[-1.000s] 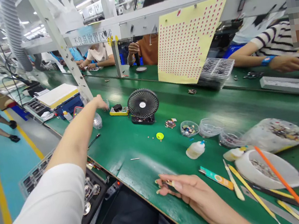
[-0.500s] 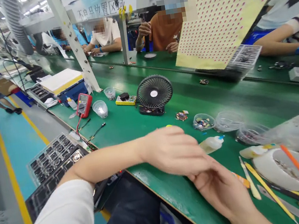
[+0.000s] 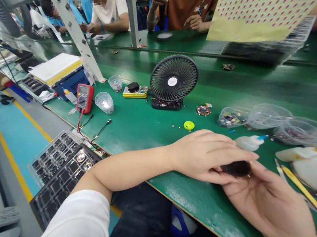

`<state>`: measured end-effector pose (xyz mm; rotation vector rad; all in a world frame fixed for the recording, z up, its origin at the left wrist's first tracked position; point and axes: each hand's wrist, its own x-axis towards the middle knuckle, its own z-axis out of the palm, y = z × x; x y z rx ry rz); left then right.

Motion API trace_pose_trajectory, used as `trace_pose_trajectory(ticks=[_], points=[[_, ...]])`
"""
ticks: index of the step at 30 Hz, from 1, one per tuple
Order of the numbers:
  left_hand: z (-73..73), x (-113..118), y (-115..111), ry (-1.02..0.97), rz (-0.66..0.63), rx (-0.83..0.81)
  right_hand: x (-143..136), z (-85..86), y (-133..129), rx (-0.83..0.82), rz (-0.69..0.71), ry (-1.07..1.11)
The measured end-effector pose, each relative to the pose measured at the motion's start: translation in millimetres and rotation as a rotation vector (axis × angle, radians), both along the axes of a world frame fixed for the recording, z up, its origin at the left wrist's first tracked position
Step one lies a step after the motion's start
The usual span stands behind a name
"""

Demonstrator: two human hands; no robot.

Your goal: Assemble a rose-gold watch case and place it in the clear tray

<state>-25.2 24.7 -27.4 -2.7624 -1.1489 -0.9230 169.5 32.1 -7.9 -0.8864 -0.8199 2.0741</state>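
Note:
My left hand [image 3: 209, 154] reaches across from the left, its fingers closed on a small, dark, rounded piece [image 3: 236, 169]. From the lower right my right hand [image 3: 268, 201], palm up, grips the same piece with its fingertips. Fingers cover much of it, so its exact kind does not show. Just beyond the hands lies a translucent bottle with a blue tip [image 3: 251, 142]. A yellow-green round item [image 3: 189, 125] is on the green bench [image 3: 137, 138] past my left hand.
A black fan [image 3: 174, 80] stands at mid-bench. Left of it are a red multimeter [image 3: 84, 98] and a clear cup [image 3: 104, 103]. Parts trays [image 3: 62, 177] sit at the left edge. Clear tubs [image 3: 269, 115], tweezers and yellow-handled tools [image 3: 307, 195] lie to the right. Co-workers sit opposite.
The view has tipped down and shifted. My hands have turned so that the dark piece between them now shows, and the yellow-green item is uncovered.

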Motion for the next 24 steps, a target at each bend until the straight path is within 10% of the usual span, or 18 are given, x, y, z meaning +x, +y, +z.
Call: trace_pose_trajectory(ticks=[7,24], points=[[0.6,13,-16,-0.312,0.002,0.234,2,5.3,-10,0.018,0.072,0.156],[0.1,15,-27,-0.302,0.074,0.120,8,-2.0,-15,-0.061,0.128,0.162]])
